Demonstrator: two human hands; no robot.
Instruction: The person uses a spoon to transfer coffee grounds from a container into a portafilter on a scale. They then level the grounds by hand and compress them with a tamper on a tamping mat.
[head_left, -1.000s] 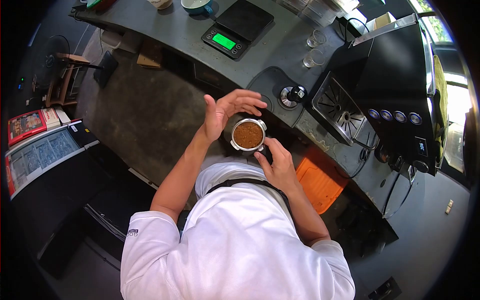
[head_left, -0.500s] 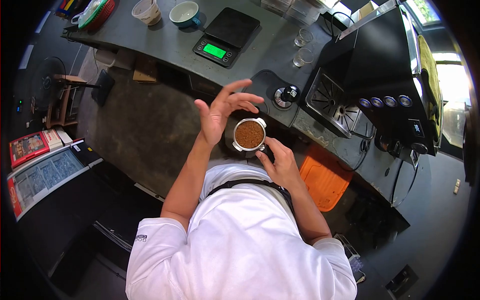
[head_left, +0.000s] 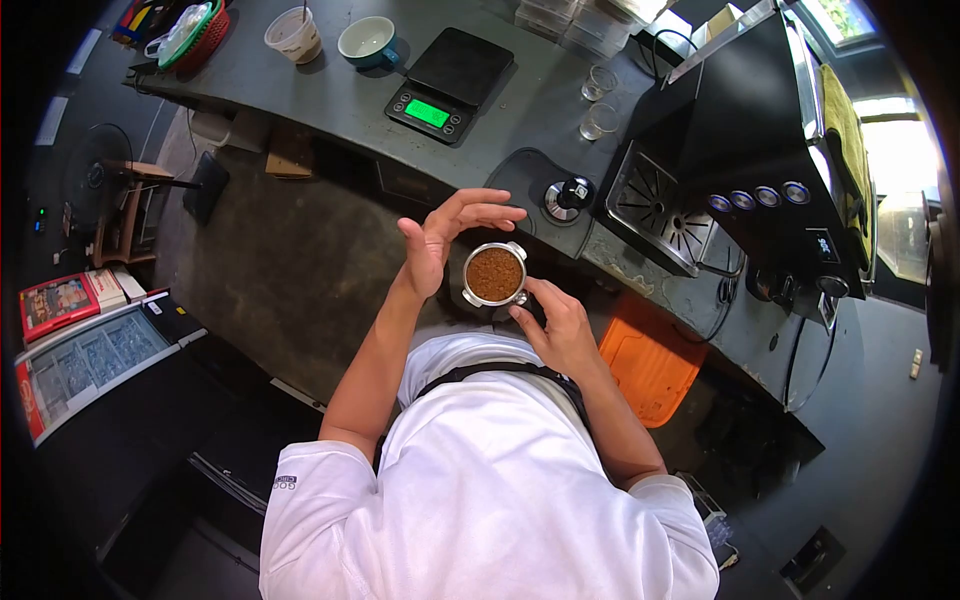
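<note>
My right hand [head_left: 561, 325] grips a metal portafilter [head_left: 518, 252] at its lower right side, its handle hidden from view. Brown coffee grounds [head_left: 495, 275] fill the basket, their surface slightly uneven. Just to the upper left of the rim is my left hand [head_left: 447, 237], fingers stretched out and thumb apart, holding nothing. A tamper [head_left: 568, 197] with a black handle stands on a dark mat [head_left: 520, 178] at the counter's edge, beyond the portafilter.
On the grey counter [head_left: 340, 105] are a black scale [head_left: 460, 68] with a green display, a teal cup [head_left: 368, 43], a plastic tub [head_left: 295, 38] and two small glasses [head_left: 598, 122]. An espresso machine [head_left: 745, 140] stands at right, above an orange lid [head_left: 650, 360].
The fingers of my left hand have drawn closer together and sit slightly lower over the portafilter's far side. The view has shifted slightly. My right hand keeps its grip.
</note>
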